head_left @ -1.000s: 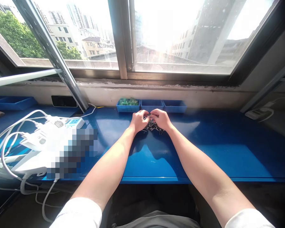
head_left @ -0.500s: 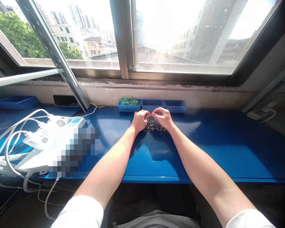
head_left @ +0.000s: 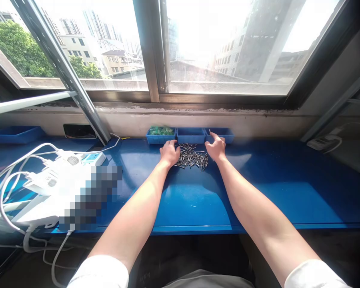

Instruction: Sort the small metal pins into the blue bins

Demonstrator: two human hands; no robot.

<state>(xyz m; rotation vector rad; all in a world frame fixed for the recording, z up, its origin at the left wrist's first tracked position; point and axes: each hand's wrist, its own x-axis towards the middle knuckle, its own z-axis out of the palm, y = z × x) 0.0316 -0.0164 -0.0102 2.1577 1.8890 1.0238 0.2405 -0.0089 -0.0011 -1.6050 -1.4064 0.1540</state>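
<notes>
A loose heap of small, thin metal pieces that look like screws or pins (head_left: 193,157) lies on the blue table. My left hand (head_left: 169,153) rests at the heap's left edge, palm down, thumb and fingers apart, with nothing visible in it. At the front of the right blue bin (head_left: 229,138) is my right hand (head_left: 216,147), its thumb apart from the index finger. A small light-coloured pin-like piece (head_left: 209,131) shows right by that index fingertip, against the bin; whether they touch is unclear. The middle blue bin (head_left: 191,139) stands between the hands, behind the heap.
The left blue bin (head_left: 160,139) contains green pieces in clear wrapping. Left on the table are white plugs and cables (head_left: 52,168), a pixelated patch and a metal post (head_left: 75,88). A black-faced device (head_left: 79,131) and another blue tray (head_left: 16,135) sit at the back left.
My hands have moved apart: the left drew back to the left, the right moved to the right bin. The heap, partly covered before, now shows spread out. The view shifted slightly.
</notes>
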